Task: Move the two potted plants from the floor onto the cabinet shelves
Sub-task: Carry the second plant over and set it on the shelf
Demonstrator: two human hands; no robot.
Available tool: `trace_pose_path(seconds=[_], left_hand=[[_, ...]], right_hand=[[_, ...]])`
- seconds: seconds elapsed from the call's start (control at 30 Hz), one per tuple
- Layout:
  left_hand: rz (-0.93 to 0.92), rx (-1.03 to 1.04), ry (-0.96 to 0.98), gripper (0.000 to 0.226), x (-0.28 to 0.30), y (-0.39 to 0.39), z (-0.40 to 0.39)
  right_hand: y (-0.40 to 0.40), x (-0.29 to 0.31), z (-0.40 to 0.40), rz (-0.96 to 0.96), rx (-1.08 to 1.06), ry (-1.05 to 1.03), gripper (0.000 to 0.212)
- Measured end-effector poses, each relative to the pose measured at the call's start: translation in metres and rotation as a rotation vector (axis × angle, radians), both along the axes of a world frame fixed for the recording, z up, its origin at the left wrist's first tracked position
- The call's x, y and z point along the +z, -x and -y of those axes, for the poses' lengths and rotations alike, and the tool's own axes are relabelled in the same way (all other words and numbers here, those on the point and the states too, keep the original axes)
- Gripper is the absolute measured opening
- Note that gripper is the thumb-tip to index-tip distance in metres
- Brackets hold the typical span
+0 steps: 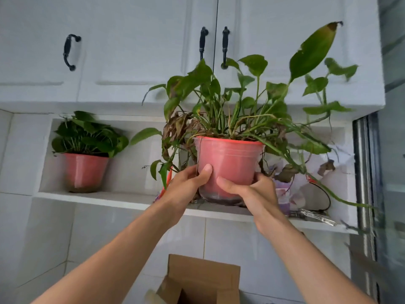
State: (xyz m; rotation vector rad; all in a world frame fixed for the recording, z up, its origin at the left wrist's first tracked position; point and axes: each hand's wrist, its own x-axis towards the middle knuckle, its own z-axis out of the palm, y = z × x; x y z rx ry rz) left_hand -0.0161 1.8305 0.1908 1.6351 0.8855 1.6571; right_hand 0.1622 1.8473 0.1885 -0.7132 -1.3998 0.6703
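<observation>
- Both hands raise the second potted plant [229, 167] to the open shelf [105, 199] under the white wall cabinet [131, 62] — pot base at shelf-edge level, just right of the shelf's middle; can't tell if it rests on the board yet or hangs a shade above it.
- Left hand [188, 183] wraps the pot's lower left side, thumb flat across the front; right hand [247, 189] cups the lower right, thumb on the front, fingers curled behind. Grip sits low, prob. so the palms take the wt. of soil while the floppy stems stay free.
- Long trailing stems spill rightward over the shelf's right end — likely why the pot is kept upright and fed in base first.
- First potted plant [84, 170] already stands at the shelf's left end, upright, well apart from the held one; that half of the job looks done.
- Clutter at the shelf's right end, behind and right of the held pot: a purple-and-white pack [283, 198], a round dark-rimmed item [315, 197], metal utensils [317, 217] — tight fit, snag risk for leaves.
- Below the shelf, an open cardboard box [201, 281] against the tiled wall.
- Count: 2 red pots w/ plants — 1 shelved, 1 in hand; 2 hands, both on the pot; 3 black door handles [71, 51] on the cabinet above the shelf; 1 box.
</observation>
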Motion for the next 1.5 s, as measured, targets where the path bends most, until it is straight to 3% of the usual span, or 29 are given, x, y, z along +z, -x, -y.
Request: trace_pose_path(seconds=[0.37,0.6,0.77,1.13,1.23,1.37,1.5], left_hand=[[0.067,-0.011,-0.003,0.084,-0.018,0.01,-0.05],[0.035,0.025,0.019,0.076,-0.046,0.013,-0.07],[-0.043,0.084,0.002,0.083,-0.051,0.012,-0.075],[-0.072,0.082,0.016,0.089,-0.045,0.014,-0.1],[-0.068,0.091,0.035,0.079,-0.043,0.014,-0.103],[-0.013,0.198,0.032,0.05,-0.043,0.002,-0.106],[0.004,0.4,-0.009,0.04,-0.039,-0.009,-0.104]], right_hand=[[0.012,-0.015,-0.05,0.067,-0.06,0.013,0.097],[0.012,-0.038,-0.066,0.104,-0.065,0.019,0.089],[0.01,-0.041,-0.072,0.141,-0.078,0.048,0.097],[0.013,-0.036,-0.104,0.223,-0.08,0.062,0.091],[0.013,-0.035,-0.109,0.24,-0.069,0.066,0.077],[0.014,-0.033,-0.117,0.294,-0.065,0.047,0.035],[0.018,-0.028,-0.115,0.337,-0.045,0.045,0.028]])
